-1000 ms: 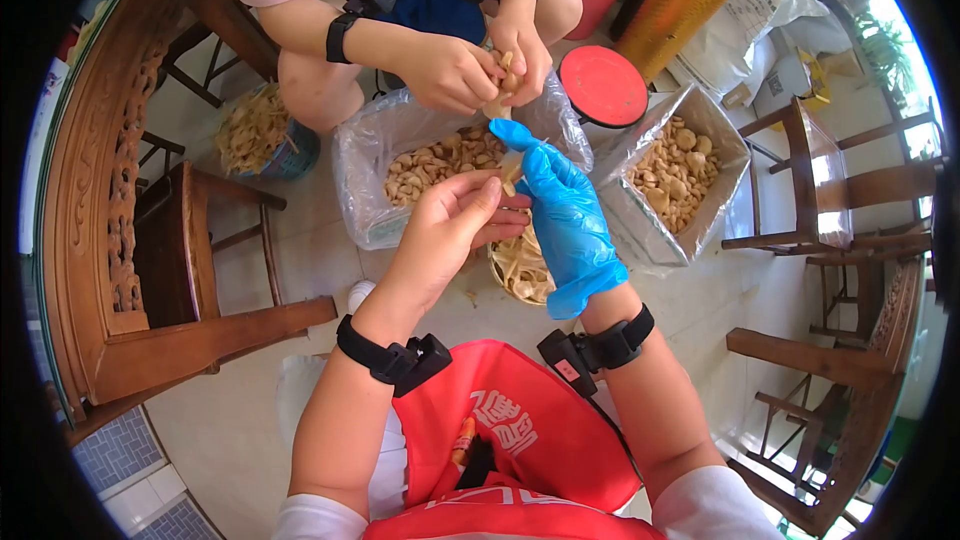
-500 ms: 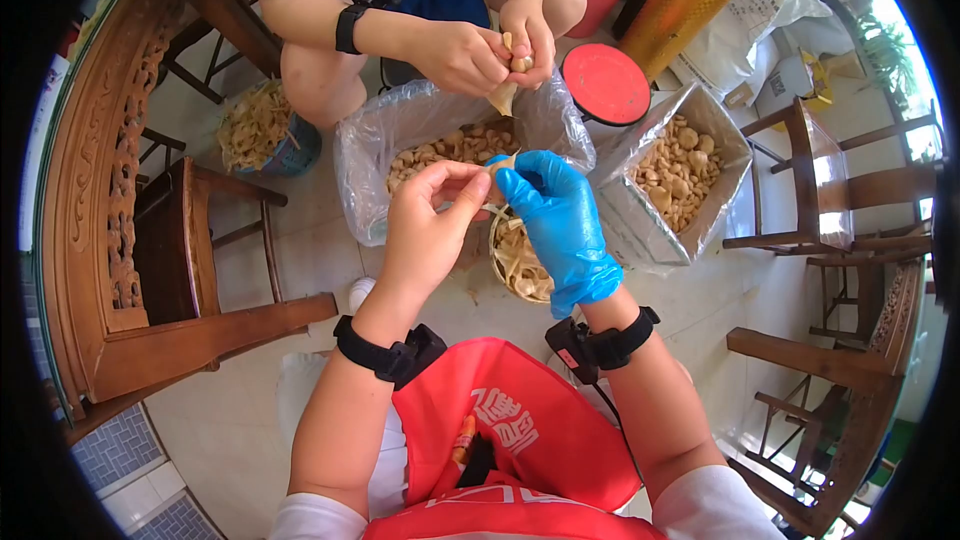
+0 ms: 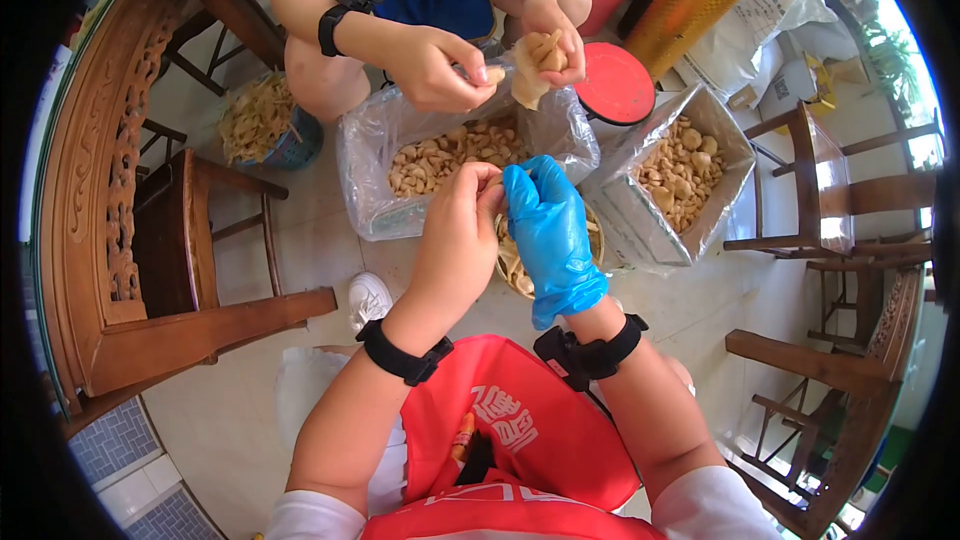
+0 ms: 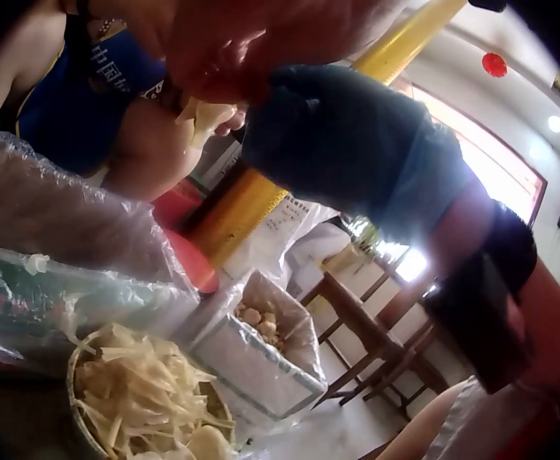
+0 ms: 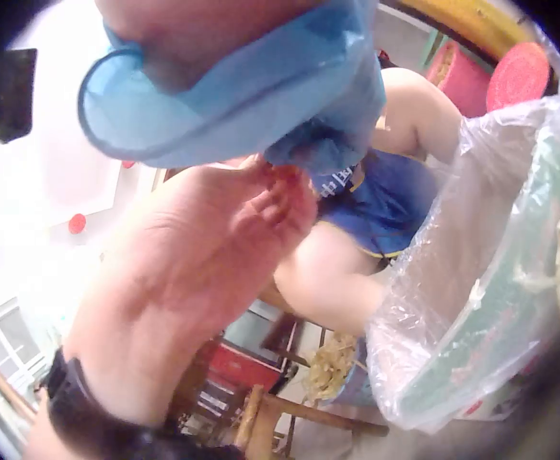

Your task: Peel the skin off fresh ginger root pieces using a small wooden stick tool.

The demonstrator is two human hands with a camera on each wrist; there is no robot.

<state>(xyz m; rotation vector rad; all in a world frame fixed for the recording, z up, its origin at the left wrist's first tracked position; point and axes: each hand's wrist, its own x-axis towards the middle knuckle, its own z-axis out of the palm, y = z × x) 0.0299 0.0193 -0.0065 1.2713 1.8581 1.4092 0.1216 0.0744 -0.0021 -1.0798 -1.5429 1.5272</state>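
Observation:
My bare left hand (image 3: 460,230) and blue-gloved right hand (image 3: 550,240) meet fingertip to fingertip in front of me. Between them they pinch a small pale-tan piece (image 3: 495,180), mostly hidden by the fingers. In the left wrist view, a round basket (image 4: 73,393) heaped with pale, thin peelings (image 4: 141,388) stands below my hands. Just beyond is a plastic-lined box (image 3: 368,210) holding many tan, clove-like pieces (image 3: 455,155). Across from me, another person's hand (image 3: 440,70) holds one small piece, while their other hand (image 3: 568,45) grips a tan clump with a loose flap hanging down.
A second lined box (image 3: 632,225) of tan pieces stands to the right, near a red round lid (image 3: 615,85). At left, a blue bucket (image 3: 295,145) overflows with peelings beside wooden furniture (image 3: 200,340). Wooden chairs (image 3: 815,180) stand at right.
My hands parted slightly a second ago, then came together around the piece, with the left hand turning inward. The other person's hands have separated, one now holding a small piece.

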